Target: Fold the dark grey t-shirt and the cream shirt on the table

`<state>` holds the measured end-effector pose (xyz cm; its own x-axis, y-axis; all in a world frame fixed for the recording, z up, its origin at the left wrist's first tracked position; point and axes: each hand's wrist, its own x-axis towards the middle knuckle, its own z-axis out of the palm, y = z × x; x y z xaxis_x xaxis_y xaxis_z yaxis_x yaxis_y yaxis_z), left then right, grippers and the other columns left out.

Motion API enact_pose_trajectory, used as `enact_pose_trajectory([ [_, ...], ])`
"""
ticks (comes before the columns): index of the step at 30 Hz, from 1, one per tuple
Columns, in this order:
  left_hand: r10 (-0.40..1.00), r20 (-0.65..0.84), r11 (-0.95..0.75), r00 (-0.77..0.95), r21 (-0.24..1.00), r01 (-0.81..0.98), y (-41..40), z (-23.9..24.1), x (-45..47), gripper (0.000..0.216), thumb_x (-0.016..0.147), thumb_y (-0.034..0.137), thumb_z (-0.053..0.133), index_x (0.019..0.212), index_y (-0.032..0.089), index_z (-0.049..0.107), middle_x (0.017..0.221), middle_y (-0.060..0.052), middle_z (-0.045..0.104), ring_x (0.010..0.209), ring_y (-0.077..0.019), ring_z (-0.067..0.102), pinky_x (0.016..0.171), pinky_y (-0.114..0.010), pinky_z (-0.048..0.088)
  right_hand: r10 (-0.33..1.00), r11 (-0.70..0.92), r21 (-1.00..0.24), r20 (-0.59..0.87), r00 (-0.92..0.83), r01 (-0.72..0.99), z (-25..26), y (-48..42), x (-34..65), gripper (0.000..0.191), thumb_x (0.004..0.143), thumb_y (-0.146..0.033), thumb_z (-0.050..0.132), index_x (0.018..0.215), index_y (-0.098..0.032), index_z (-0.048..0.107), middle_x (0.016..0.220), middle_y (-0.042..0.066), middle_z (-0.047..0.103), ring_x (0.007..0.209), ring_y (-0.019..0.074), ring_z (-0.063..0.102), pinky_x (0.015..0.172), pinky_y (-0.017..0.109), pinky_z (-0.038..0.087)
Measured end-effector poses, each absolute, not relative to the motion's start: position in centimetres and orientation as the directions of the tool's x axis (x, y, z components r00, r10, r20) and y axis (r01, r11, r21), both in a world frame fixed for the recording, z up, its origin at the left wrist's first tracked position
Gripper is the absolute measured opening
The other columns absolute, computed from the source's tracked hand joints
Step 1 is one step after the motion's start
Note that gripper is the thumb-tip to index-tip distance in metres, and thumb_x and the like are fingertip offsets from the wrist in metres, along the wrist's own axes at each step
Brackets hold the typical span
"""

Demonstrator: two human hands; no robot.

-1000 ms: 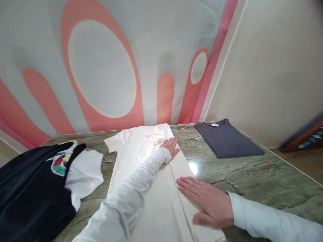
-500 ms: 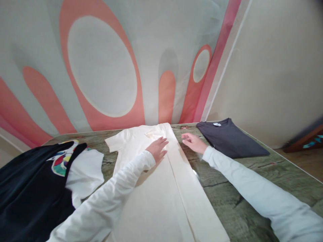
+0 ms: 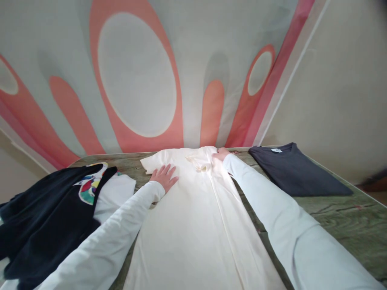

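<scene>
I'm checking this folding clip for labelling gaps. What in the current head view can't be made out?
- Cream T-shirt: hem cut off by the bottom edge.
- Right hand: its sleeve hides most of it; whether the fingers pinch the collar is unclear.
- Left hand: lies flat, palm side hidden.
- Printed white shirt: mostly under the black garment; print partly covered.
- Grey T-shirt: neck label too small to read.

Soft even indoor light, faint shadows, wide-angle stretching and blur at edges
</scene>
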<state>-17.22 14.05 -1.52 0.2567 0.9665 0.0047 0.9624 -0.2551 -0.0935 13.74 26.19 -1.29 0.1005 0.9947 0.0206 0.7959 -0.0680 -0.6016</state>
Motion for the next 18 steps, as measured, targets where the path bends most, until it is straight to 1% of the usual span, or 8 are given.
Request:
enact_pose_trajectory([
  [2, 0.961, -0.012, -0.276, 0.276, -0.092, 0.957, 15.4, -1.4, -17.0, 0.059, 0.085, 0.057, 0.016, 0.136, 0.028, 0.02, 0.145, -0.002, 0.013, 0.13, -0.0251, 0.014, 0.101, -0.047, 0.014, 0.991, -0.079, -0.592, 0.039, 0.126, 0.802, -1.6, 26.8, 14.7, 0.034, 0.069, -0.033, 0.06, 0.09, -0.006, 0.061, 0.088, 0.015, 0.064, 0.082, 0.0239, 0.06, 0.07, 0.03, 0.044],
  [6, 0.945, -0.022, -0.327, 0.326, -0.078, 0.942, 18.3, -1.4, -15.7, 0.058, 0.085, 0.057, 0.013, 0.136, 0.029, 0.018, 0.145, -0.001, 0.011, 0.131, -0.0231, 0.013, 0.102, -0.046, 0.011, 0.973, -0.081, -0.576, 0.132, 0.191, 0.814, -2.5, 27.3, 17.2, 0.039, 0.069, -0.029, 0.058, 0.102, -0.008, 0.055, 0.101, 0.014, 0.06, 0.091, 0.0214, 0.057, 0.079, 0.031, 0.042],
  [10, 0.938, -0.015, -0.347, 0.347, -0.066, 0.935, 20.8, -1.5, -13.2, 0.058, 0.085, 0.057, 0.012, 0.137, 0.03, 0.017, 0.145, -0.001, 0.012, 0.131, -0.0236, 0.013, 0.102, -0.047, 0.011, 0.95, -0.063, -0.567, 0.217, 0.223, 0.821, -2.8, 27.6, 19.4, 0.037, 0.076, -0.027, 0.049, 0.11, -0.01, 0.049, 0.105, 0.013, 0.058, 0.094, 0.019, 0.055, 0.085, 0.032, 0.04],
  [12, 0.939, -0.018, -0.345, 0.344, -0.06, 0.937, 21.8, -1.5, -12.0, 0.058, 0.085, 0.056, 0.012, 0.137, 0.029, 0.018, 0.145, -0.001, 0.012, 0.131, -0.0238, 0.013, 0.102, -0.047, 0.011, 0.947, -0.054, -0.564, 0.232, 0.221, 0.824, -2.6, 27.7, 20.1, 0.037, 0.079, -0.024, 0.045, 0.113, -0.009, 0.046, 0.104, 0.013, 0.058, 0.094, 0.0183, 0.055, 0.086, 0.032, 0.039],
  [14, 0.943, -0.022, -0.331, 0.331, -0.05, 0.942, 22.4, -1.4, -11.2, 0.059, 0.085, 0.056, 0.012, 0.137, 0.028, 0.018, 0.145, -0.001, 0.011, 0.131, -0.024, 0.012, 0.102, -0.048, 0.011, 0.95, -0.047, -0.561, 0.231, 0.211, 0.827, -2.2, 27.5, 20.5, 0.04, 0.078, -0.021, 0.045, 0.116, -0.008, 0.045, 0.106, 0.014, 0.057, 0.096, 0.0186, 0.054, 0.087, 0.033, 0.039],
  [16, 0.95, -0.03, -0.313, 0.312, -0.044, 0.949, 22.7, -1.4, -10.8, 0.059, 0.085, 0.056, 0.012, 0.137, 0.028, 0.017, 0.145, -0.001, 0.01, 0.131, -0.0244, 0.011, 0.102, -0.048, 0.011, 0.958, -0.006, -0.537, 0.238, 0.158, 0.844, -1.8, 26.5, 20.6, 0.044, 0.076, -0.022, 0.049, 0.118, -0.009, 0.044, 0.113, 0.014, 0.053, 0.104, 0.0201, 0.05, 0.091, 0.035, 0.036],
  [18, 0.956, -0.042, -0.292, 0.29, -0.052, 0.955, 22.6, -1.2, -10.7, 0.059, 0.085, 0.056, 0.012, 0.137, 0.028, 0.017, 0.145, -0.001, 0.01, 0.131, -0.025, 0.011, 0.102, -0.05, 0.01, 0.962, 0.129, -0.466, 0.272, 0.003, 0.876, -1.4, 24.6, 20.6, 0.048, 0.077, -0.028, 0.05, 0.121, -0.011, 0.043, 0.124, 0.014, 0.046, 0.114, 0.0217, 0.042, 0.097, 0.036, 0.031],
])
